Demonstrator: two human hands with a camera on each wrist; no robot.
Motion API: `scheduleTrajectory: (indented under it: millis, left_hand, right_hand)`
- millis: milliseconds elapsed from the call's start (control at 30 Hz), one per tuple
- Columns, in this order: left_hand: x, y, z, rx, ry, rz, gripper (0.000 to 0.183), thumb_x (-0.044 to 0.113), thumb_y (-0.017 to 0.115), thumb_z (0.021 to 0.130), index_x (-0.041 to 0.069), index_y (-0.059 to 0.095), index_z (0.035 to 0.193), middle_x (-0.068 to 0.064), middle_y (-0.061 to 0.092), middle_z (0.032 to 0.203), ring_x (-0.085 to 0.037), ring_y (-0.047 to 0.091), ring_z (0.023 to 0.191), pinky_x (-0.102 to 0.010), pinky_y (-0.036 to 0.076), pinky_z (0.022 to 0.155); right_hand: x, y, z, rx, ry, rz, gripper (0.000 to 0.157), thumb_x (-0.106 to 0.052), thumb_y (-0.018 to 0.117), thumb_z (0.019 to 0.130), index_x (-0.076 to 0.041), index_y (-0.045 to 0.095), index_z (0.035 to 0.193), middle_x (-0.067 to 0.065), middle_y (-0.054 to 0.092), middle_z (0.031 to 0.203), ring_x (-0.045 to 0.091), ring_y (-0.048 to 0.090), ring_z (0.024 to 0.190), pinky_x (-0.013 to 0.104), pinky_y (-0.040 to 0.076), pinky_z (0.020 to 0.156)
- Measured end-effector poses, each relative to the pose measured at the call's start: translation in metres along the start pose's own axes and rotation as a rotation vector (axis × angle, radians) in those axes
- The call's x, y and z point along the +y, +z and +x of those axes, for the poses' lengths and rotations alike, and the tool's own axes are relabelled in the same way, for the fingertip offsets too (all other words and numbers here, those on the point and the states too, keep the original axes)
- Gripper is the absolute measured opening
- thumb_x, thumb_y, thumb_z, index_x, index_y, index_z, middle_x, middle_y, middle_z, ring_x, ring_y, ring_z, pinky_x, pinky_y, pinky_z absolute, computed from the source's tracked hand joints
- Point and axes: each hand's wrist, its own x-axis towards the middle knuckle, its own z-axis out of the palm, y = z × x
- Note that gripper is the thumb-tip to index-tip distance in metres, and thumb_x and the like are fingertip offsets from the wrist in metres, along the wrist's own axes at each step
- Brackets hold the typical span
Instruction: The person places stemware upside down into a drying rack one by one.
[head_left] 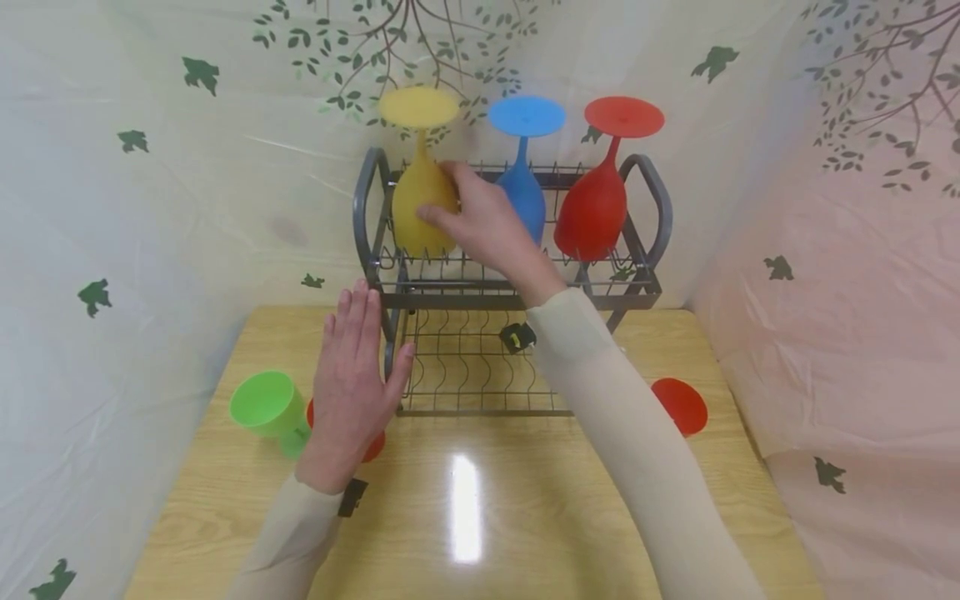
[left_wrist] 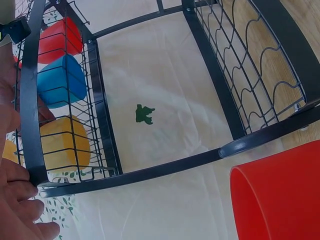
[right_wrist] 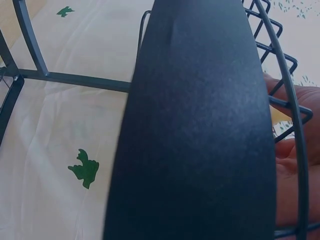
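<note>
My right hand (head_left: 487, 221) grips the bowl of a yellow plastic goblet (head_left: 418, 221), thumb at its front and fingers round its right side. The goblet stands upside down on the upper tier of a dark dish rack (head_left: 517, 299), at the left end. Beside it, a blue goblet (head_left: 525, 187) and a red goblet (head_left: 592, 212) are also upside down, the red one tilted. My left hand (head_left: 352, 383) has its fingers straight, fingertips right at the rack's front left corner. In the left wrist view the yellow bowl (left_wrist: 65, 145) shows through the wires.
A green goblet (head_left: 266, 404) stands on the wooden table (head_left: 420, 517) at the left. Next to it a red goblet (head_left: 374, 447) is mostly hidden by my left hand. Another red cup (head_left: 681, 407) is at the right, partly behind my right sleeve. The lower tier (head_left: 465, 375) has wavy wires.
</note>
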Motion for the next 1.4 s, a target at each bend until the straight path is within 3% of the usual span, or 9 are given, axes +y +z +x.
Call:
scheduleTrajectory:
  millis: [600, 933, 1233, 1400]
  left_hand:
    - [0.0, 0.001, -0.002, -0.009, -0.006, 0.028, 0.073, 0.049, 0.038, 0.109, -0.005, 0.034, 0.157, -0.021, 0.031, 0.166, -0.035, 0.024, 0.155, -0.056, 0.021, 0.125]
    - [0.001, 0.001, -0.002, -0.009, 0.001, 0.036, 0.074, 0.049, 0.038, 0.109, -0.005, 0.034, 0.158, -0.02, 0.029, 0.166, -0.036, 0.024, 0.155, -0.056, 0.022, 0.124]
    - [0.002, 0.003, -0.003, -0.009, -0.001, 0.023, 0.074, 0.049, 0.04, 0.108, -0.004, 0.033, 0.158, -0.019, 0.028, 0.167, -0.035, 0.023, 0.156, -0.056, 0.021, 0.125]
    - [0.002, 0.0, -0.002, 0.008, 0.016, 0.017, 0.073, 0.048, 0.042, 0.108, -0.005, 0.034, 0.157, -0.02, 0.03, 0.166, -0.04, 0.023, 0.155, -0.055, 0.022, 0.125]
  right_hand:
    - [0.001, 0.005, 0.0, -0.015, -0.051, -0.032, 0.07, -0.031, 0.065, 0.103, -0.013, 0.031, 0.161, 0.005, 0.051, 0.156, 0.018, 0.057, 0.134, 0.03, 0.05, 0.107]
    - [-0.003, 0.002, -0.003, -0.009, -0.034, -0.113, 0.07, -0.032, 0.066, 0.103, -0.012, 0.032, 0.161, 0.005, 0.051, 0.156, 0.018, 0.056, 0.135, 0.03, 0.05, 0.107]
    - [-0.006, -0.007, -0.03, 0.101, -0.094, -0.145, 0.07, -0.036, 0.068, 0.101, -0.014, 0.038, 0.16, -0.001, 0.046, 0.16, 0.014, 0.046, 0.144, 0.029, 0.043, 0.113]
    - [-0.005, -0.013, -0.053, 0.156, -0.123, -0.098, 0.07, -0.044, 0.066, 0.101, -0.018, 0.04, 0.16, -0.003, 0.047, 0.159, 0.015, 0.051, 0.139, 0.03, 0.049, 0.107]
